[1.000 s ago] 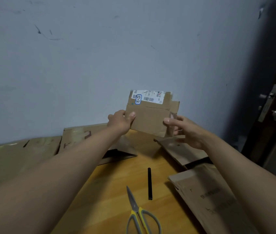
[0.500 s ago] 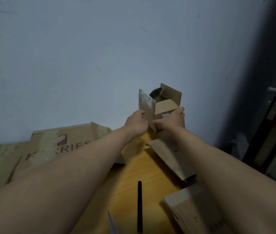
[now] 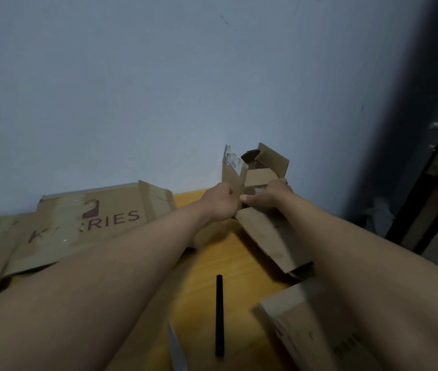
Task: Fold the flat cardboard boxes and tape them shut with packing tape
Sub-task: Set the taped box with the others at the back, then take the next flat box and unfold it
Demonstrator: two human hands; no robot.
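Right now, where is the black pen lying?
In the head view the black pen lies on the wooden table, low in the middle, between the two forearms, with the scissors blade at its left.

two bare forearms, sleeveless, unadorned hands (image 3: 222, 200)

Bare yellow wooden table (image 3: 199, 285) lay between flattened brown cardboard sheets (image 3: 86, 223) along its left edge and folded cartons (image 3: 274, 236) along its right, interrupted by a black stick (image 3: 219, 315).
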